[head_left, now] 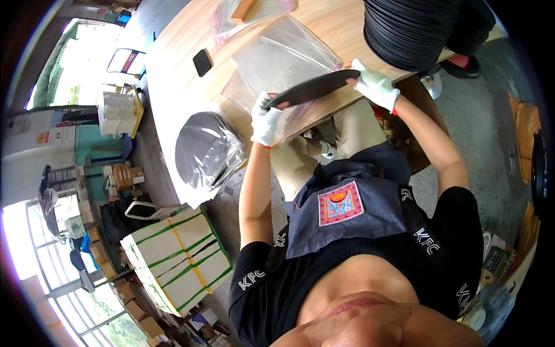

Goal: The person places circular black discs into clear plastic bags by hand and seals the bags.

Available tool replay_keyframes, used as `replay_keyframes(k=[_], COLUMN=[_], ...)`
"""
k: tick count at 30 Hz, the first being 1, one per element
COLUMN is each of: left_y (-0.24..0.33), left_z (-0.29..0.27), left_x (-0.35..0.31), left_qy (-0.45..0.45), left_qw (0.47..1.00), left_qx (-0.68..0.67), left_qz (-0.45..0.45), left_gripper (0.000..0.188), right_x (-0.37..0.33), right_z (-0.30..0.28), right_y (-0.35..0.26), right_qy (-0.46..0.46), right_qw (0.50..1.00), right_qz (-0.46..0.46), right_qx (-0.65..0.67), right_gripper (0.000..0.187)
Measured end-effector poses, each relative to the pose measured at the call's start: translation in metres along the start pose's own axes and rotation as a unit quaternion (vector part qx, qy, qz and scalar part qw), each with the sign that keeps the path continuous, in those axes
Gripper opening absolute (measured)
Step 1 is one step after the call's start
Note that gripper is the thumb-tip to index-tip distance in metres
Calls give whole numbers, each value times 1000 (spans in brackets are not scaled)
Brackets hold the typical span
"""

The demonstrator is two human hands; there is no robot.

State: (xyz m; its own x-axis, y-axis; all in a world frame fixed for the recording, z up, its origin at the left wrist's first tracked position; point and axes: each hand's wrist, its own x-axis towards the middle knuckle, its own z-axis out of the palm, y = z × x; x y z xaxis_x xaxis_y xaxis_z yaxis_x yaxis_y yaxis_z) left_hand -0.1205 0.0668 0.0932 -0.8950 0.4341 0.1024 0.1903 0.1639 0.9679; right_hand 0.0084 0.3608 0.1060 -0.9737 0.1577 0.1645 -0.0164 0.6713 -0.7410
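Grip: both hands pinch the rim of one thin black disc (pixel 315 91), fingers and thumb closed on it at opposite ends.
Left hand: the gloved left hand (pixel 265 122) holds the disc's near-left end; bare-looking fingertips show against the dark face, but part of the thumb and finger placement is hard to make out.
Right hand: the gloved right hand (pixel 376 87) holds the far-right end; its fingers partly cover the rim there.
Disc: held tilted, seen almost edge-on as a narrow dark curve, above the table's front edge; its underside is hidden, and whether it touches the plastic beneath cannot be told.
Clear bags: flat, see-through bags (pixel 283 52) lie just beyond the disc, overlapping, so their number is unclear.
Wrapped bundle: to the left, a dark round bundle (pixel 202 150) in shiny clear plastic; glare blurs its contents.
Black stack: at the right, a tall pile of black discs (pixel 404 34), cut off by the upper edge.
Table: pale wood-grain table (pixel 176 34), bearing a dark phone (pixel 202 62) and an orange-brown block (pixel 243 10), also cut off above.
Clothing: a blue-grey apron (pixel 370 231) with a colourful patch hides part of the lap.
Floor, left: a pale carton (pixel 167 246) bound with green and yellow straps.
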Motion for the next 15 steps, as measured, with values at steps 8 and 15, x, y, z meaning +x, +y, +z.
replay_keyframes(k=[8, 15], left_y=[22, -51], left_z=[19, 6], left_x=[-1, -28], left_qy=[35, -44], left_qw=[997, 799], left_qx=[74, 600], left_qz=[-15, -9], left_gripper=[29, 31], right_x=[-25, -59], right_z=[-15, -27], right_y=[20, 25], right_qy=[-3, -103], right_qw=[1000, 829], right_qz=[14, 195], right_qx=[7, 515], right_gripper=[30, 50])
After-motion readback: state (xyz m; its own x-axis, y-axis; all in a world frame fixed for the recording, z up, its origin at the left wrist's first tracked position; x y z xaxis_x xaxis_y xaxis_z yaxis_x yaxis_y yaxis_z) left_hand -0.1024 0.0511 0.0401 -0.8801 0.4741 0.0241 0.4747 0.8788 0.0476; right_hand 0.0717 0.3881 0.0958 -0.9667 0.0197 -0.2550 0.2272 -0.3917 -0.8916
